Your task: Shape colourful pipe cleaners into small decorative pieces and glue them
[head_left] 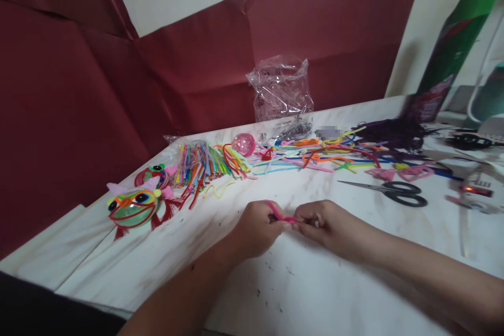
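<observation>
Both hands meet over the middle of the white table (334, 294). My left hand (255, 228) is closed in a pinch on one end of a short pink pipe cleaner (280, 214). My right hand (321, 223) pinches the other end, fingers curled. The pipe cleaner bends between the two hands, just above the table top.
Black scissors (394, 190) lie to the right of the hands. A spread of coloured pipe cleaners (299, 157) runs across the back, with a clear pink ball (243, 144) and a crumpled plastic bag (280, 86). Two decorated fish-like balls (134, 205) sit at left. A green box (452, 47) stands at right.
</observation>
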The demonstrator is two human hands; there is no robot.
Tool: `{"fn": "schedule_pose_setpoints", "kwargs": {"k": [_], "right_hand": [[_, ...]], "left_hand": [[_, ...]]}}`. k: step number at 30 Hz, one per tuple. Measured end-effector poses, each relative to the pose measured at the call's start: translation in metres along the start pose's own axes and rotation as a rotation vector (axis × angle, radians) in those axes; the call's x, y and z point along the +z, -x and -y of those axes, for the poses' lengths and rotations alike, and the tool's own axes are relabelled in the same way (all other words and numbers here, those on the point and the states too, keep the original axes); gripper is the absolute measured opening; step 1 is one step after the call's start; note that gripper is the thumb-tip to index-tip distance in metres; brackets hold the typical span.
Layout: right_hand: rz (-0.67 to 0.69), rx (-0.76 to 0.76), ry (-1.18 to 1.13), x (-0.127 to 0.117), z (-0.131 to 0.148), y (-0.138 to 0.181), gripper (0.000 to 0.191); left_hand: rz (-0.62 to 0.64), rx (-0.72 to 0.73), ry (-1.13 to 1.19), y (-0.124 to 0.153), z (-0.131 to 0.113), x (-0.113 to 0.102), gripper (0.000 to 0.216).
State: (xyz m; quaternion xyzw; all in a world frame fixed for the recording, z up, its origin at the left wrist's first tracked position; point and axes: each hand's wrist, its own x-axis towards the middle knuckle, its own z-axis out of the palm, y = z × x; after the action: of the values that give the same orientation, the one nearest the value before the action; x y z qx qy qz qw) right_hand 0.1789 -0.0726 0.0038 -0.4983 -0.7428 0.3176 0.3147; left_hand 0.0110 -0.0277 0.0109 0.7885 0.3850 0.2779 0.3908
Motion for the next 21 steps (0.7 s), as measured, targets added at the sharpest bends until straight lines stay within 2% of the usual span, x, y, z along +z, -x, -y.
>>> {"fn": "schedule_pose_setpoints", "kwargs": {"k": [5,8,12,16,21], "right_hand": [[-0.136,0.05,-0.262,0.006,0.0024,-0.0033,0.022],[-0.188,0.032,-0.262,0.0092,0.0027,-0.0018,0.025],[-0.213,-0.007,-0.134,0.0066,0.0039,0.0004,0.025],[-0.166,-0.018,0.024,0.0011,0.0045,0.0009,0.022],[-0.083,-0.051,0.082,-0.0004,0.0027,-0.0002,0.02]], "left_hand": [[-0.115,-0.065,0.355,-0.001,-0.0022,0.0027,0.012],[-0.113,-0.094,0.461,-0.0022,-0.0025,0.0064,0.014],[-0.134,-0.073,0.351,-0.0027,-0.0034,0.008,0.012],[-0.171,-0.069,0.196,-0.0012,-0.0037,0.0049,0.01],[-0.068,-0.04,0.09,0.0001,-0.0029,-0.0008,0.007]]}}
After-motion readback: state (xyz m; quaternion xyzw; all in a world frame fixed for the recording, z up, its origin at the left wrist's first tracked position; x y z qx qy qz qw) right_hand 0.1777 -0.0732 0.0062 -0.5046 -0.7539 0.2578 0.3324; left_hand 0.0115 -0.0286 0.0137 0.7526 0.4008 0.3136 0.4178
